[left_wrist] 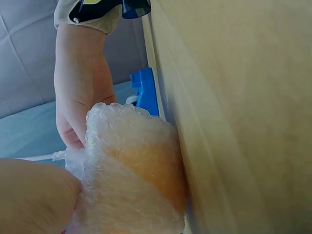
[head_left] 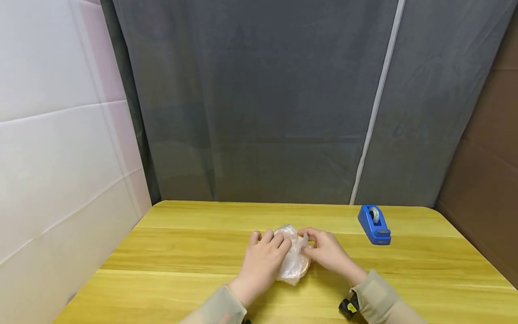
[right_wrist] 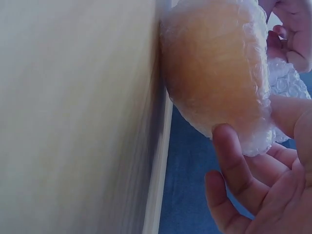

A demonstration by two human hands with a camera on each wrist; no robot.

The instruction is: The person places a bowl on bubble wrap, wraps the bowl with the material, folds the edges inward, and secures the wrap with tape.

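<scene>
A bundle of clear bubble wrap (head_left: 292, 265) sits on the table, and something orange and rounded shows through its layers (right_wrist: 209, 63). The wrapped item's exact kind is hidden. My left hand (head_left: 265, 258) holds the bundle from its left side, fingers bent over the top. On the other side, my right hand (head_left: 329, 252) pinches a loose flap of the wrap between thumb and index finger. Its other fingers (right_wrist: 229, 151) lie loosely bent by the bundle's edge in the right wrist view.
A blue tape dispenser (head_left: 374, 227) with a roll in it stands at the back right of the wooden table (head_left: 182, 252). A grey curtain (head_left: 263, 112) hangs behind the table. A white panel (head_left: 60, 135) rises at the left, a brown one (head_left: 485, 180) at the right.
</scene>
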